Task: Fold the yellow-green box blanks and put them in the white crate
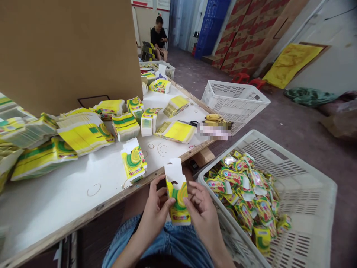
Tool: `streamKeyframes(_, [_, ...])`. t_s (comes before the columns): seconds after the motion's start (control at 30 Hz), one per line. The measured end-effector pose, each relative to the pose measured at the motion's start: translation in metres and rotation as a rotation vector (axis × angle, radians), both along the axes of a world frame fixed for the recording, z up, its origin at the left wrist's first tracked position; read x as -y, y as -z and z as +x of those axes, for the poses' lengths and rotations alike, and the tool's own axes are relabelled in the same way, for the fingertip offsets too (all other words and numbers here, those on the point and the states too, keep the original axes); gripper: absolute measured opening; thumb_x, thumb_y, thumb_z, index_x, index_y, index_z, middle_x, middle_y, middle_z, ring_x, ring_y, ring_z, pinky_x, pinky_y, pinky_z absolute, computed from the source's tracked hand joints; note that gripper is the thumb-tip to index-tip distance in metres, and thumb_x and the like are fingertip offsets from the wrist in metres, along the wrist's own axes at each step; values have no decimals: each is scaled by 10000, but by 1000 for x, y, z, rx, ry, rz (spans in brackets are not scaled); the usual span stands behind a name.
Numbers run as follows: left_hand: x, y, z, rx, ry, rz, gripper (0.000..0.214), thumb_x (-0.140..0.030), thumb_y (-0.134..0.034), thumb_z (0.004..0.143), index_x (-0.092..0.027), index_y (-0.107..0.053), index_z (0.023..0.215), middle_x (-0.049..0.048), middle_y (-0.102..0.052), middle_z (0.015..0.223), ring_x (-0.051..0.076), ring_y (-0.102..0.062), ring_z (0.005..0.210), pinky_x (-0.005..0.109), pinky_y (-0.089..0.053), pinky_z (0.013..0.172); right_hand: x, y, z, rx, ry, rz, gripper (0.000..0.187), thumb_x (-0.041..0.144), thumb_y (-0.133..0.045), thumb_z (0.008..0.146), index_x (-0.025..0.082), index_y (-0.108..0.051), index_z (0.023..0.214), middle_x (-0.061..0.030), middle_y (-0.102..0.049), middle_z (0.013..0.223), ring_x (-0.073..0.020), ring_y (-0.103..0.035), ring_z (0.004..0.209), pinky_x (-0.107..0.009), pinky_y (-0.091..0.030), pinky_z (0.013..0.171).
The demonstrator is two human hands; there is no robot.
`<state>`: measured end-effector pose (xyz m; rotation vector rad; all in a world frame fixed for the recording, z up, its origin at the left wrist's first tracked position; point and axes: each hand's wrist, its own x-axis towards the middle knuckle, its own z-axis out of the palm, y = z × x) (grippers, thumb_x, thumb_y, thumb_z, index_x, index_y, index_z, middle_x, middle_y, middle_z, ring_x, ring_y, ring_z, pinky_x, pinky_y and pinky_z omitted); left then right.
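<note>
Between my hands, over my lap, is a small yellow and green carton (180, 193), upright with its white top flap raised. My left hand (157, 203) grips its left side, thumb on the front. From the right, my right hand (202, 204) holds the other side, thumb near the front edge and fingers curled behind. Just beyond, at the table's edge, a stack of similar flat cartons (134, 160) lies with white flaps showing. To the right, a white plastic crate (301, 197) holds many filled packets (242, 186).
Stacks of flat cartons (83, 132) cover the table's (61, 197) left and middle, before a large cardboard box (67, 52). Scissors (192, 123) and bananas (214, 119) lie near the right edge. Another white crate (234, 100) stands behind. A person (158, 37) sits far back.
</note>
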<state>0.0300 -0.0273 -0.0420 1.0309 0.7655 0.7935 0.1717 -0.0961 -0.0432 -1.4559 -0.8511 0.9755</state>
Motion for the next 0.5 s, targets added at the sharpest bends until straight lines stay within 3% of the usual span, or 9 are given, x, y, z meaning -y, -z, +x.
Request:
streamKeyframes(0.1, [-1, -2, -12, 13, 165, 30, 564, -300, -643, 920, -239, -356, 1401, 106, -708, 1141, 209, -683, 1004, 317, -515, 875, 5, -5, 11, -13, -188, 26, 454, 379, -609, 941, 249, -507, 1364, -81, -685, 1085, -190, -662, 868, -299, -544, 806])
streamKeyframes(0.23, [-2, -9, -19, 95, 327, -100, 419, -285, -736, 848, -205, -522, 1200, 72, -736, 992, 182, -690, 865, 269, -509, 761, 9, -14, 21, 26, -281, -41, 250, 413, -575, 957, 201, -670, 1050, -30, -656, 794, -156, -602, 672, -235, -485, 594])
streamKeyframes(0.3, [0, -11, -19, 107, 363, -144, 381, -269, -784, 801, -198, -549, 1092, 58, -738, 943, 174, -690, 824, 252, -500, 722, 7, -17, 21, 88, -268, -14, 272, 411, -562, 963, 187, -689, 875, -23, -631, 725, -149, -580, 643, -231, -462, 577])
streamKeyframes(0.37, [2, -12, -18, 104, 355, -155, 438, -269, -800, 786, -212, -526, 1123, 50, -737, 940, 167, -688, 805, 245, -493, 708, 5, -17, 19, 162, -218, 46, 291, 394, -567, 961, 183, -698, 808, -38, -646, 744, -161, -603, 689, -241, -481, 623])
streamKeyframes(0.43, [4, -10, -16, 103, 342, -154, 621, -283, -792, 797, -253, -429, 1300, 46, -736, 969, 164, -689, 808, 259, -499, 728, 4, -15, 16, 159, -140, 79, 232, 384, -580, 954, 194, -713, 970, -58, -687, 838, -180, -638, 746, -259, -514, 666])
streamKeyframes(0.5, [5, -6, -15, 104, 347, -147, 737, -300, -776, 812, -270, -339, 1404, 56, -735, 1011, 169, -690, 824, 277, -508, 754, 3, -13, 15, 116, -85, 79, 295, 384, -582, 954, 213, -661, 1182, -72, -714, 924, -193, -664, 780, -280, -544, 696])
